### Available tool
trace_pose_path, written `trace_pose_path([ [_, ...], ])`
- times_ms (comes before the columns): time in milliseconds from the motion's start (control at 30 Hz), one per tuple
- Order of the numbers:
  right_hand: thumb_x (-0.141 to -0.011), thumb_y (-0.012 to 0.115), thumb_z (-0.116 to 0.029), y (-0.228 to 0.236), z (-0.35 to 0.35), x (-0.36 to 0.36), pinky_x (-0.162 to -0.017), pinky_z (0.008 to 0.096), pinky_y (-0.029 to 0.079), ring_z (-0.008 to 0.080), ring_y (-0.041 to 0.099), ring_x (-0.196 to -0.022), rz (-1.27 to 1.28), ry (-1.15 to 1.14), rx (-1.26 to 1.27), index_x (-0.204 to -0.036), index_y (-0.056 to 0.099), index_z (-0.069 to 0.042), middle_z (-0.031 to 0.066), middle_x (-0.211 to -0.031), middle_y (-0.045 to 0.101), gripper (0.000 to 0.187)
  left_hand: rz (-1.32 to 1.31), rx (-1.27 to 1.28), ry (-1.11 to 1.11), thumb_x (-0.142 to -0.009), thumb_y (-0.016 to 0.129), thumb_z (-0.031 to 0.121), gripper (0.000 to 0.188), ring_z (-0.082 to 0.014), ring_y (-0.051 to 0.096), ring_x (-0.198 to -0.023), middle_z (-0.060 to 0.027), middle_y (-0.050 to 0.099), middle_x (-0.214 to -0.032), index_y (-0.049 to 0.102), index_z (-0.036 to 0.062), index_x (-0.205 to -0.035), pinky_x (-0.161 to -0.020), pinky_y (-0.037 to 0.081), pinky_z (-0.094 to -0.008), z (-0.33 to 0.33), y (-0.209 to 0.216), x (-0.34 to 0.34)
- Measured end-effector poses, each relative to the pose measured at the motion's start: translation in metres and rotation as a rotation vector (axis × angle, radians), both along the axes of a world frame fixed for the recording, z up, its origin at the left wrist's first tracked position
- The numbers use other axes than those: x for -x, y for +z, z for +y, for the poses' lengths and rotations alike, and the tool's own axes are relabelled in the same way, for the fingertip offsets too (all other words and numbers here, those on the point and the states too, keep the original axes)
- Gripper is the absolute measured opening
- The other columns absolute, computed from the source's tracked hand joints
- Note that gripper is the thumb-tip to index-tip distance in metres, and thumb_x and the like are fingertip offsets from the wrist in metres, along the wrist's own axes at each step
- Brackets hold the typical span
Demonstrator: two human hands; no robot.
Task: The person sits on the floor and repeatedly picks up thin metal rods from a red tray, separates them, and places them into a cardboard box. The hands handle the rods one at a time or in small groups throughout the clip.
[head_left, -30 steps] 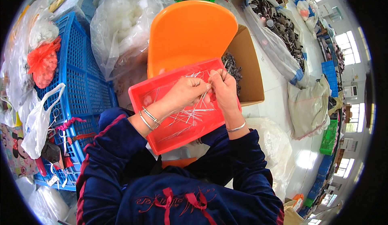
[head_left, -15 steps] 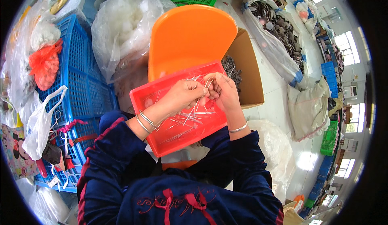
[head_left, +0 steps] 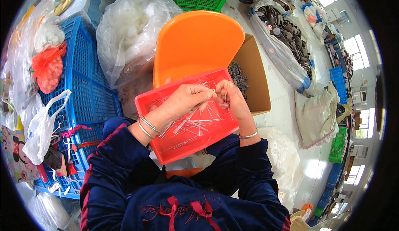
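A shallow red tray [head_left: 183,150] rests tilted across my lap, with several thin, pale wire-like strips [head_left: 195,127] scattered in it. My left hand [head_left: 189,100] is over the tray, its thumb and forefinger pinched together at a thin pale strip. Right beside it my right hand [head_left: 230,100] has its fingers curled in, and its fingertips meet the left ones at the same spot. The strip is mostly hidden by the fingers. Silvery bangles are on both wrists.
Ahead stands an orange plastic chair [head_left: 197,44], with a cardboard box [head_left: 253,77] of small grey pieces at its right. Blue crates [head_left: 85,77] hung with bags and scissors are on the left. A clear bag of white stuffing [head_left: 133,27] lies behind them.
The pale loop that stood up between my fingers now shows only slightly. My fingertips have drawn closer together, and my right hand has turned and dropped a little.
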State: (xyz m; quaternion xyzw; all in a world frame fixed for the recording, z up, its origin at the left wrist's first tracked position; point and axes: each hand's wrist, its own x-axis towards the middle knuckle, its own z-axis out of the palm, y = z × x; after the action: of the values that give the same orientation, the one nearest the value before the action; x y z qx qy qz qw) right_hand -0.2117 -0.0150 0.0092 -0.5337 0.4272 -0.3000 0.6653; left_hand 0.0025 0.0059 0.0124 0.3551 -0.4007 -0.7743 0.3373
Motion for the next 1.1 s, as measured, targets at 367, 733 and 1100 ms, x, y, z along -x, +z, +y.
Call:
trace_pose_path([
  [367, -0.104, 0.034, -0.039, 0.005, 0.002, 0.001, -0.05, 0.0219, 0.033, 0.0065, 0.039, -0.058, 0.124, 0.015, 0.141, -0.098, 0.059, -0.001, -0.0012, -0.073, 0.05, 0.045, 0.003, 0.104, -0.06, -0.098, 0.053, 0.027, 0.023, -0.0027, 0.037, -0.046, 0.0053, 0.047, -0.056, 0.067, 0.009, -0.095, -0.043, 0.027, -0.0183, -0.002, -0.011, -0.002],
  [733, -0.104, 0.039, -0.035, 0.019, 0.015, -0.005, -0.056, 0.0221, 0.038, 0.0073, 0.044, -0.063, 0.151, 0.127, 0.144, -0.091, 0.058, -0.002, -0.0007, -0.073, 0.052, 0.04, 0.045, 0.116, -0.034, -0.099, 0.051, 0.028, 0.026, -0.0022, 0.037, -0.048, 0.0057, 0.048, -0.06, 0.066, 0.0081, -0.09, -0.044, 0.028, -0.0178, -0.002, -0.006, 0.0],
  [1100, -0.102, 0.041, -0.025, 0.017, 0.017, -0.006, -0.055, 0.0249, 0.038, 0.0093, 0.044, -0.061, 0.181, 0.186, 0.273, -0.086, 0.058, -0.001, 0.0015, -0.067, 0.049, 0.032, 0.152, -0.007, -0.137, -0.099, 0.05, 0.025, 0.025, -0.0029, 0.036, -0.049, 0.0054, 0.046, -0.058, 0.064, 0.007, -0.088, -0.044, 0.027, -0.0183, 0.002, -0.008, -0.003],
])
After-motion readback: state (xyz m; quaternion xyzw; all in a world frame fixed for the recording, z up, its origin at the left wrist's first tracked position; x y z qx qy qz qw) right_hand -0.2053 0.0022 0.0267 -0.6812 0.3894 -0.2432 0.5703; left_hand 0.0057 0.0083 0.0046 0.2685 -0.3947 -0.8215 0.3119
